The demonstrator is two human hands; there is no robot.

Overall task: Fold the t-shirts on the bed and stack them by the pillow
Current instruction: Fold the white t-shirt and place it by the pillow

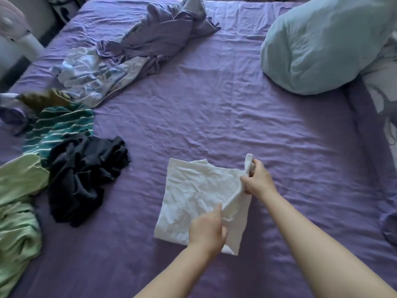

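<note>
A white t-shirt (193, 194), partly folded into a rough rectangle, lies on the purple bed (214, 117) in front of me. My right hand (257, 179) grips its raised right edge near the far corner. My left hand (207, 230) pinches the same edge nearer to me, so the fabric between my hands is lifted off the sheet. A pale blue pillow (322, 44) sits at the far right. Unfolded shirts lie in a heap at the left: a black one (86, 177), a teal striped one (58, 125) and a light green one (19, 201).
A crumpled lilac and patterned blanket (137, 48) sprawls across the far left of the bed. An olive garment (43, 100) peeks out behind the striped shirt. The bed's right edge meets white patterned fabric (382, 87) beside the pillow.
</note>
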